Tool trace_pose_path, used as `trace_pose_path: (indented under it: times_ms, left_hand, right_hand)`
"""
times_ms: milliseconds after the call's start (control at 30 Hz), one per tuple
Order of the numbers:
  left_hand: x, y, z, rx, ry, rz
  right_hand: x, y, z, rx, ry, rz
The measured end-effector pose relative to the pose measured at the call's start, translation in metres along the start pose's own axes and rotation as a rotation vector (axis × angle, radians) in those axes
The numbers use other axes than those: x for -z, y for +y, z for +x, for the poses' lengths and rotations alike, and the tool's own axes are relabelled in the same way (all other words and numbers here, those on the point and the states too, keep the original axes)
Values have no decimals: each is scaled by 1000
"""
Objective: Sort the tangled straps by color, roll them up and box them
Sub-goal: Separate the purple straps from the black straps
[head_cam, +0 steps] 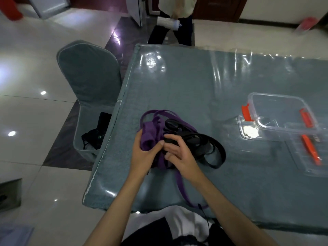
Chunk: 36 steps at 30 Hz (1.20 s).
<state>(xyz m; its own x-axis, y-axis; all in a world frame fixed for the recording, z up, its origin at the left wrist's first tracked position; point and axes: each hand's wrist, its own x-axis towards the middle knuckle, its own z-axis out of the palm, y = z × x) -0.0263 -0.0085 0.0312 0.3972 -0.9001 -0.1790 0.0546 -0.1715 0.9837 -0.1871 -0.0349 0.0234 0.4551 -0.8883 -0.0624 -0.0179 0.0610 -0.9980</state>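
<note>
The work is at the untangling step: nothing is sorted, rolled or boxed yet. The purple straps (150,134) and black straps (200,141) lie knotted together in one heap near the left edge of the tabletop (195,82), with a purple tail running down to the near edge. The left hand (143,151) is closed around a bunched wad of purple strap. The right hand (179,153) rests on the black part of the heap, fingers curled as if pinching a strand, though the grip itself is hidden. The clear box (282,112) stands empty toward the right edge, its lid (308,150) beside it. Next, the colours likely need pulling apart, loop by loop.
</note>
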Motion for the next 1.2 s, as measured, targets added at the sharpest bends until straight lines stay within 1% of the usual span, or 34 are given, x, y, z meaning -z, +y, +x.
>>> trace_pose_path:
  times_ms: [67,100,200,300,367,500,667,733,767,833,900,933,1033,1100,1133,1200]
  left_hand:
    - [-6,7,6,-9,44,22]
    - [-12,11,9,-29,44,44]
    - [-39,26,16,-82,-10,89]
    - [-76,33,16,-98,-110,83]
    - [-106,33,11,-82,-222,82]
    - [-175,21,-11,-76,-432,91]
    - [-265,-6,-50,16,-616,109]
    - [-300,-13,-66,16,-654,140]
    - [-318,-14,-73,20,-647,162]
    - [-351,-16,-87,22,-602,241]
    - [-384,-22,-96,-19,-563,369]
    - [-400,-27,-100,-66,-549,444]
    - [-443,-45,-104,-260,-520,717]
    - [-466,-62,-104,-352,-542,901]
    - [-475,-71,-104,-368,-569,984]
    - [-489,-91,-103,-350,-635,1137]
  right_hand:
    - [10,-3,-1,-3,114,109]
    - [16,-5,-1,8,184,108]
    - [46,-5,-3,30,390,-13]
    - [83,-3,-10,-2,543,40]
    - [111,-2,-19,-46,584,81]
    - [162,-5,-50,-137,584,160]
    - [221,4,-97,-188,652,194]
    - [251,9,-111,-223,685,206]
    - [268,12,-116,-245,698,203]
    - [302,19,-125,-292,701,174]
    - [334,25,-133,-345,690,177]
    - [350,29,-138,-377,705,204]
    - [396,42,-150,-503,849,357]
    - [421,50,-160,-545,885,376]
    - [430,53,-164,-553,883,352]
    - [444,61,-170,-559,887,210]
